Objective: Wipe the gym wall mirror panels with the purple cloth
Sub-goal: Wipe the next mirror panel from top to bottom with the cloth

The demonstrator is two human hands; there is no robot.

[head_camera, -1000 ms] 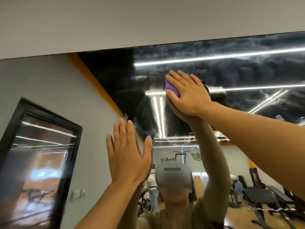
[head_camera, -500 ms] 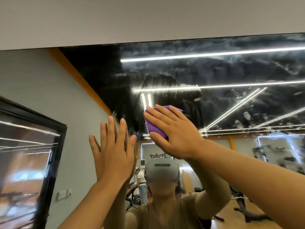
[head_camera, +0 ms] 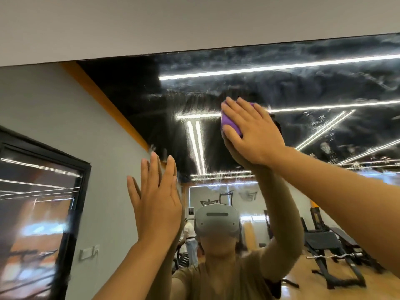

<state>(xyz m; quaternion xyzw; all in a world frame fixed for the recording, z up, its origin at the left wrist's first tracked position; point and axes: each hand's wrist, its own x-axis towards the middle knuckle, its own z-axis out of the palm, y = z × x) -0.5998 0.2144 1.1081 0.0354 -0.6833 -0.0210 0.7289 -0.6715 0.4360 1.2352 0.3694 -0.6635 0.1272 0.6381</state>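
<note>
Two hands are up on the big wall mirror (head_camera: pixel 216 89). The right hand (head_camera: pixel 252 132) is flat with its fingers straight and close together, and it presses the purple cloth (head_camera: pixel 230 124) against the glass. The cloth is high up on the mirror, near the top edge, and most of it hides under the hand. Only a purple bit peeks out on the left side by the fingers.

The left hand (head_camera: pixel 155 202) is lower down and to the left. Its fingers are straight and a little spread, and it holds nothing. I cannot tell if the palm touches the glass or is just close to it.

The glass around the cloth has pale smears and streaks on it. The mirror shows long white ceiling lights (head_camera: pixel 279 67), a person in a grey headset (head_camera: pixel 216 219), and a black gym bench (head_camera: pixel 326 245) on a wood floor. A dark door (head_camera: pixel 39 213) shows at the left.
</note>
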